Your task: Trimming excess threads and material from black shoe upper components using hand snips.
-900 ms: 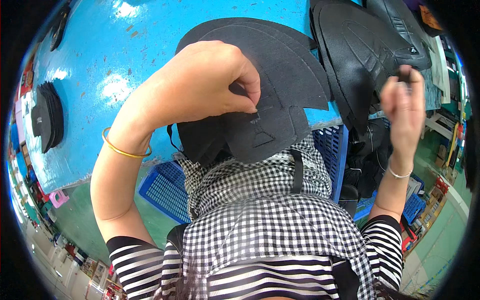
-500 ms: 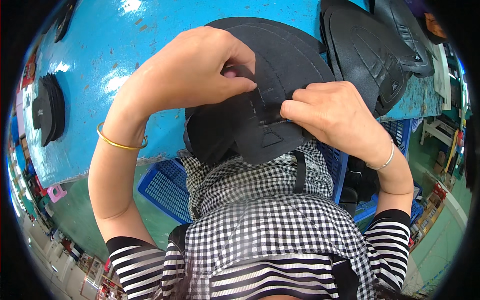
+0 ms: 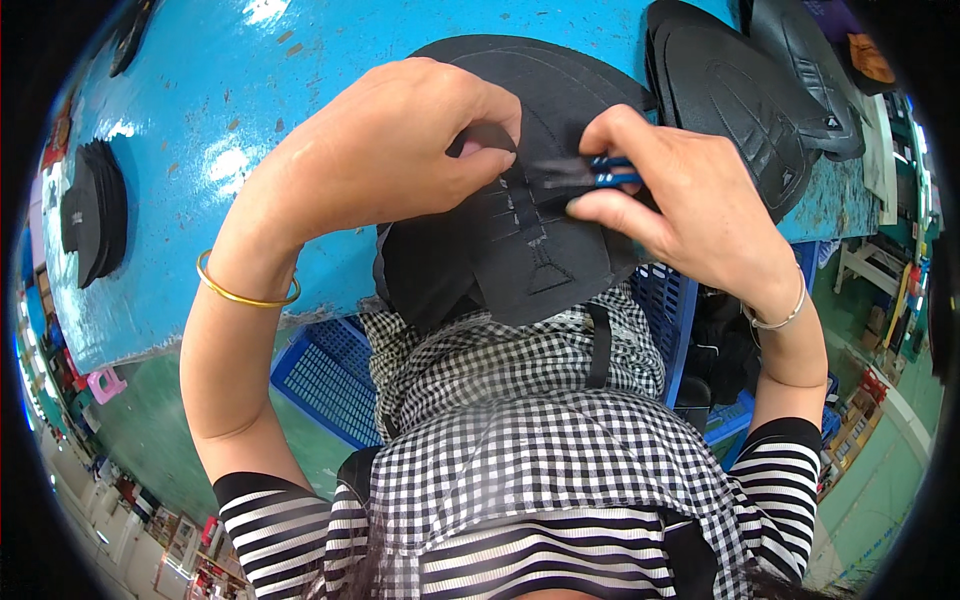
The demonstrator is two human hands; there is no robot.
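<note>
Head view: a black stitched panel (image 3: pixel 530 230), flat and matte like synthetic leather or foam-backed fabric, lies over the near edge of a blue table (image 3: pixel 230 150) and droops toward the person's lap. Raised seam lines cross it, and a small triangle is stitched near its lower end. The left hand (image 3: pixel 390 150) pinches a fold of the panel between thumb and fingers, probably to hold the seam taut. The right hand (image 3: pixel 680 200) grips small blue-handled snips (image 3: pixel 610 172), fingers curled around them, the tip laid on the seam beside the left thumb, seemingly to trim there. Further right on the table rest more black moulded pieces (image 3: pixel 740 100), curved and ribbed. A stack of dark round pieces (image 3: pixel 95 210) sits far left. Below the table edge stands a blue mesh basket (image 3: pixel 325 380).
</note>
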